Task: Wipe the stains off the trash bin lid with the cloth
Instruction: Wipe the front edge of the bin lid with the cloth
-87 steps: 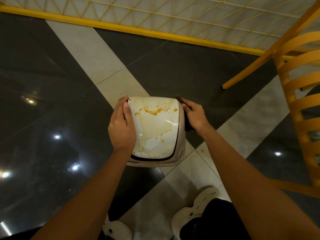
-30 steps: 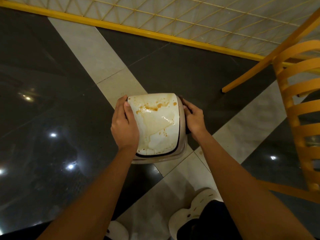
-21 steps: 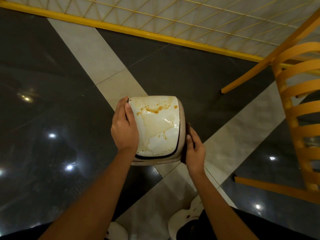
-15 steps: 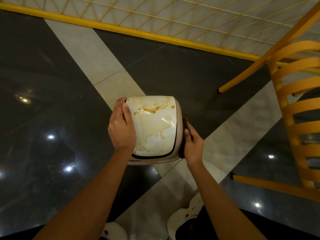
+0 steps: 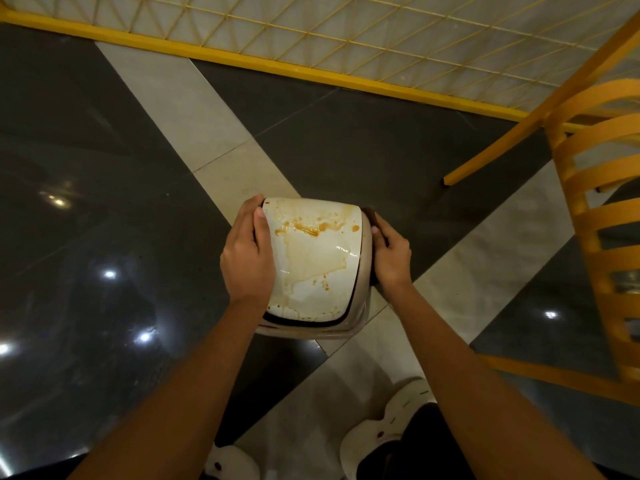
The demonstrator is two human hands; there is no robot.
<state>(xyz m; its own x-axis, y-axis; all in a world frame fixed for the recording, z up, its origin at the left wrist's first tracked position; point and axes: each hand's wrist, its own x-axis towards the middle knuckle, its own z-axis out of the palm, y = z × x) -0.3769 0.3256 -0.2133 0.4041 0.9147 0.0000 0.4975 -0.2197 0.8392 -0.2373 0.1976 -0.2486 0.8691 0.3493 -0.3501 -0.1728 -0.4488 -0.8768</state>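
A small beige trash bin [image 5: 362, 317] stands on the floor below me. Its white lid [image 5: 311, 271] carries orange-brown stains [image 5: 311, 228] near the far edge and pale dried streaks down the middle. My left hand [image 5: 247, 258] grips the bin's left edge, with the thumb lying on the lid. My right hand [image 5: 389, 254] holds a dark cloth [image 5: 371, 216] against the bin's right side; most of the cloth is hidden under the hand.
A yellow slatted chair [image 5: 588, 202] stands at the right, one leg [image 5: 485, 157] reaching toward the bin. A yellow-framed mesh panel [image 5: 311, 36] runs along the far side. The floor is glossy dark and pale tile [image 5: 104, 237]. My white shoes [image 5: 388, 434] are below the bin.
My right hand slid down the bin's right side with the cloth, then moved back up toward the far end. My left hand kept its grip on the left edge.
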